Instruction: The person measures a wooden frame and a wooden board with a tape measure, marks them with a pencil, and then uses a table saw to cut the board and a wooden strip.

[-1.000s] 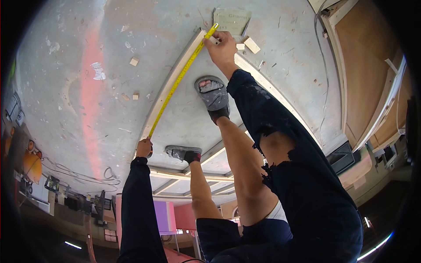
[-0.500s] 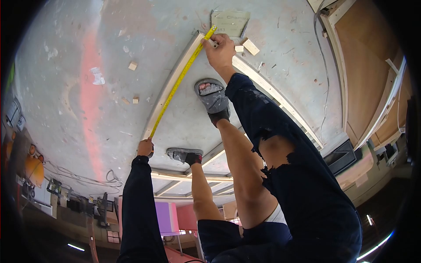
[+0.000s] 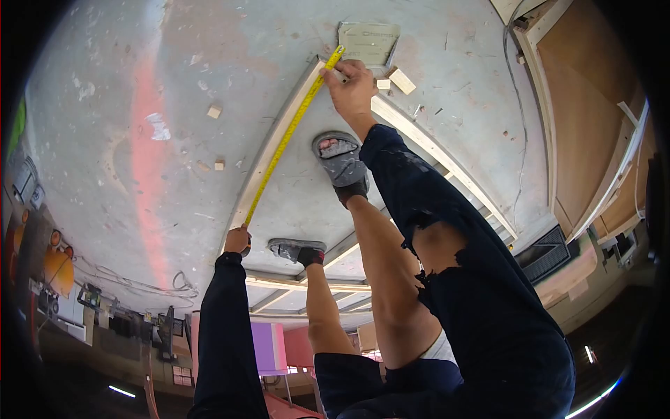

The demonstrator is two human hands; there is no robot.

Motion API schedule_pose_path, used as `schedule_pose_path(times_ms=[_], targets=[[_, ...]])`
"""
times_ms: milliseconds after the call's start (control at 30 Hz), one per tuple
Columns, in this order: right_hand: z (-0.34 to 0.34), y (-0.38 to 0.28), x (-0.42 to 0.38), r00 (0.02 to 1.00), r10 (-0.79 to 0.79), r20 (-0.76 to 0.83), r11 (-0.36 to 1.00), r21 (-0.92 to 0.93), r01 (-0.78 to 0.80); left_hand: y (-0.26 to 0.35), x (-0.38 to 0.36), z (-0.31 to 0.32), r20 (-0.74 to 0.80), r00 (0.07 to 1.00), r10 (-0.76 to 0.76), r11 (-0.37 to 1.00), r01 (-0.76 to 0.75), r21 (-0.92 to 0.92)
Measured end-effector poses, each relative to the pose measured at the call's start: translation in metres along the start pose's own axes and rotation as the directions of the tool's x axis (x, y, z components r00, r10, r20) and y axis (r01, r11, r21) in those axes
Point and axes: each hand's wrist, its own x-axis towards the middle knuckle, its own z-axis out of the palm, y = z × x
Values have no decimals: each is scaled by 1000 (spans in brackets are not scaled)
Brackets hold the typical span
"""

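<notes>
A yellow tape measure [image 3: 287,133] is stretched along a pale wooden strip [image 3: 269,150] on the floor. At the strip's far end, my right hand [image 3: 351,87] is closed on the tape near its tip, thumb and finger against the blade. My left hand [image 3: 238,241] is wrapped round the tape's case at the near end of the strip, the case mostly hidden by the fingers. Another wooden strip [image 3: 433,146] runs from beside my right hand down to the right, part of a slatted frame.
A cardboard-like sheet [image 3: 370,43] and small wood blocks [image 3: 401,79] lie beyond my right hand. More blocks [image 3: 214,112] are scattered left. My sandalled feet [image 3: 340,159] stand between the strips. Curved wooden panels [image 3: 586,105] are at the right, cables [image 3: 132,281] lower left.
My left hand has shifted slightly down and right in view, with the tape spanning a little more of the strip. My right hand remains at the far end.
</notes>
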Motion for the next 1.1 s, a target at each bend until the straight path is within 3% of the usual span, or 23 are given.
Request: schedule_pose_path(times_ms=[100,167,767,1033,1100], targets=[[1,3,1,1000,3,7,999,39,-3,-3,-1,3,-6,994,-110,989,109,-104],[4,8,2,1000,0,5,997,71,0,-9,2,7,-18,1000,-16,995,14,-97],[4,5,1,1000,8,-22,999,45,-7,-5,3,17,-11,993,-119,976,115,-184],[6,9,2,1000,-3,-28,999,42,4,-6,2,21,-37,995,-90,983,83,-165],[7,10,4,1000,30,-4,985,170,-29,-4,1,21,-45,994,-100,979,90,-182]])
